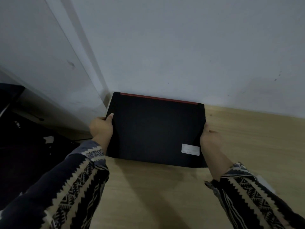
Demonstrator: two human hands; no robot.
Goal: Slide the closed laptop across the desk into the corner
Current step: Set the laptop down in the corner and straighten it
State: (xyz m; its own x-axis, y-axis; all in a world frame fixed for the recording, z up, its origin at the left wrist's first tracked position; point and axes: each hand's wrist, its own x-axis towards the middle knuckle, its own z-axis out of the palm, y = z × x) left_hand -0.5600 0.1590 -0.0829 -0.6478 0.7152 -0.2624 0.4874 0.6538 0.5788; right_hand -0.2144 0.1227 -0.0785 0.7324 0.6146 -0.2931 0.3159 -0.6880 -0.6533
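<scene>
A closed black laptop [153,129] with a red strip along its far edge and a white sticker near its front right lies flat on the light wooden desk [247,138]. Its far edge sits against the white wall, at the desk's far left corner. My left hand [102,128] grips the laptop's left edge, thumb on the lid. My right hand [210,138] holds its right edge, fingers partly hidden beside it. Both forearms wear dark patterned sleeves.
The white wall [181,55] runs along the back of the desk. A white door or panel [41,55] stands at the left past the desk's edge. Below it, dark objects [24,138] lie on the floor. Bare desk stretches right and toward me.
</scene>
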